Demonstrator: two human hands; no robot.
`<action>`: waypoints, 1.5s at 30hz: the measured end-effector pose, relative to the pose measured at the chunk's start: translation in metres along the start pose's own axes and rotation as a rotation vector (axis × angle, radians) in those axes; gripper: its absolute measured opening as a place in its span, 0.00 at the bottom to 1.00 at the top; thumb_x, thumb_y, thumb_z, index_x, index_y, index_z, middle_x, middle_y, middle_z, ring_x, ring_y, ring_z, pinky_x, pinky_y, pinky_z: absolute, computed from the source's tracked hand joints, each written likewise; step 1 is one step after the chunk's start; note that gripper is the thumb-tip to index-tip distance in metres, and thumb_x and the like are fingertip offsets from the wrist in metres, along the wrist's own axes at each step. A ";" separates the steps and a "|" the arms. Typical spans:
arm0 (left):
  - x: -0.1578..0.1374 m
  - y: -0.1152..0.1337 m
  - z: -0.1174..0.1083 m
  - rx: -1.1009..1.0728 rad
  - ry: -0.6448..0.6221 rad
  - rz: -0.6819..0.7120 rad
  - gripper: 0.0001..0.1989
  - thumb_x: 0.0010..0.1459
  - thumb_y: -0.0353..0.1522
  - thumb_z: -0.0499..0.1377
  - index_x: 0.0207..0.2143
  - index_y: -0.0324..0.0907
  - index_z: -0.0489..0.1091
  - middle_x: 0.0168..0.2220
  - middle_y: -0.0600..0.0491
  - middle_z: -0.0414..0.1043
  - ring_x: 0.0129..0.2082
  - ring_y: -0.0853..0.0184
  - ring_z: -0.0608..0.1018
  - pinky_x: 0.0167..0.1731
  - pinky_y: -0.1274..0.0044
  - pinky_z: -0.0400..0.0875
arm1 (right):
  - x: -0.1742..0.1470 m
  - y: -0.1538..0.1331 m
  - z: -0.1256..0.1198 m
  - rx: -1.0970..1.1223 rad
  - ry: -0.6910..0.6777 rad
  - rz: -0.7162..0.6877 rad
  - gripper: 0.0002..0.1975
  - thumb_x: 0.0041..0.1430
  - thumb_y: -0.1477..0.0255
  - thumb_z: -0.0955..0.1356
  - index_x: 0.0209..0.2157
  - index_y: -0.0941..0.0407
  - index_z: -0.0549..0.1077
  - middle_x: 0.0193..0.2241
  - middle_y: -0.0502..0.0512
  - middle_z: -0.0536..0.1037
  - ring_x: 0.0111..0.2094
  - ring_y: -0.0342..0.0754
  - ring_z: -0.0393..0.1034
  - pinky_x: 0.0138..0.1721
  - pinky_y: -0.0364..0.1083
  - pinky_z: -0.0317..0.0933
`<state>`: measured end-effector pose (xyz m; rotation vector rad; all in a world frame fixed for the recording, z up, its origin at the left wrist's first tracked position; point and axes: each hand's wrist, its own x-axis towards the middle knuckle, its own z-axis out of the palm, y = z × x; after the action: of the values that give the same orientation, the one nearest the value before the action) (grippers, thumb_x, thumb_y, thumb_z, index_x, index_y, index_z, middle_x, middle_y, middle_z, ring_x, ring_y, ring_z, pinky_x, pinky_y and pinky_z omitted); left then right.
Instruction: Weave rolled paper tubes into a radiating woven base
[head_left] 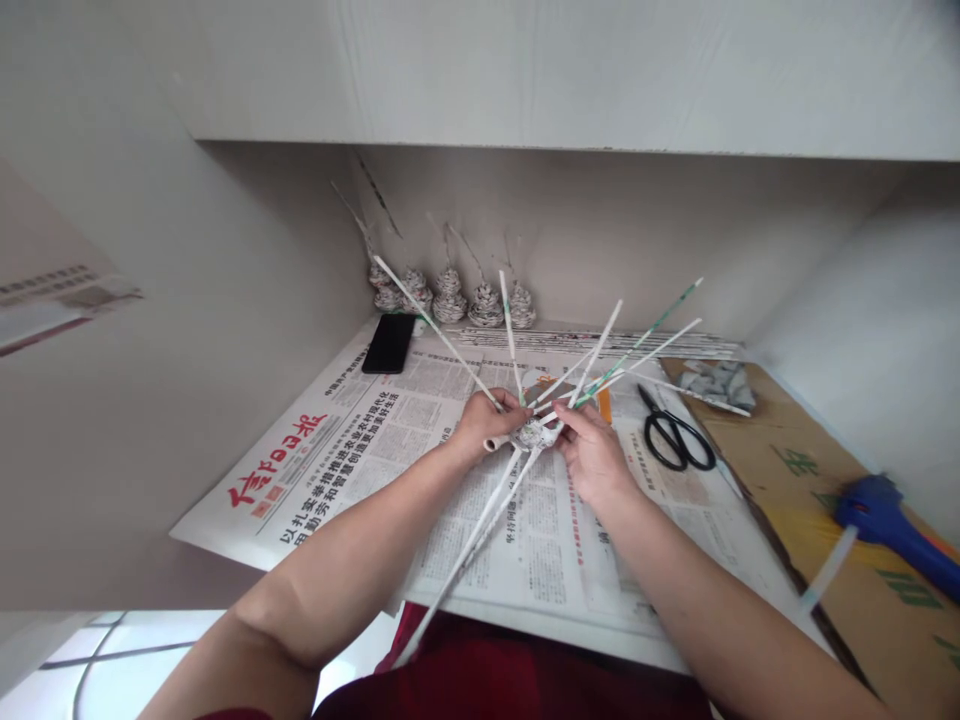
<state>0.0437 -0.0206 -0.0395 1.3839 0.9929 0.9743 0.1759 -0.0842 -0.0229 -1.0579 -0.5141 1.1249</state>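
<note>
A small woven piece of rolled paper strips (pixel 534 434) is held between my two hands, above the newspaper. Several thin paper tubes fan out from it upward, and two long ones hang down toward my lap. My left hand (pixel 486 420) pinches the left side of the weave, thumb on top. At the right side, the fingers of my right hand (pixel 592 445) are closed on the weave and the base of a paper tube. A short tube end (pixel 495 443) pokes out by my left palm. The undersides of both grips are hidden.
Newspaper (pixel 360 450) covers the table. Black scissors (pixel 679 440) lie to the right, near a cardboard sheet (pixel 772 480) with a blue glue gun (pixel 877 515). Behind are a phone (pixel 388 343), paper tubes (pixel 600 343) and several woven gourd shapes (pixel 450 297). A shelf board (pixel 570 75) overhangs.
</note>
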 end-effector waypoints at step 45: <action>0.000 0.004 -0.001 0.015 -0.010 0.048 0.14 0.40 0.38 0.67 0.23 0.38 0.68 0.20 0.57 0.68 0.19 0.74 0.68 0.22 0.80 0.61 | 0.007 -0.001 -0.010 -0.399 -0.097 -0.075 0.12 0.40 0.67 0.75 0.26 0.55 0.71 0.22 0.49 0.75 0.23 0.46 0.69 0.26 0.45 0.65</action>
<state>0.0427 -0.0207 -0.0356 1.4297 0.9651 0.9968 0.1869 -0.0825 -0.0278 -1.3188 -0.8742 1.0329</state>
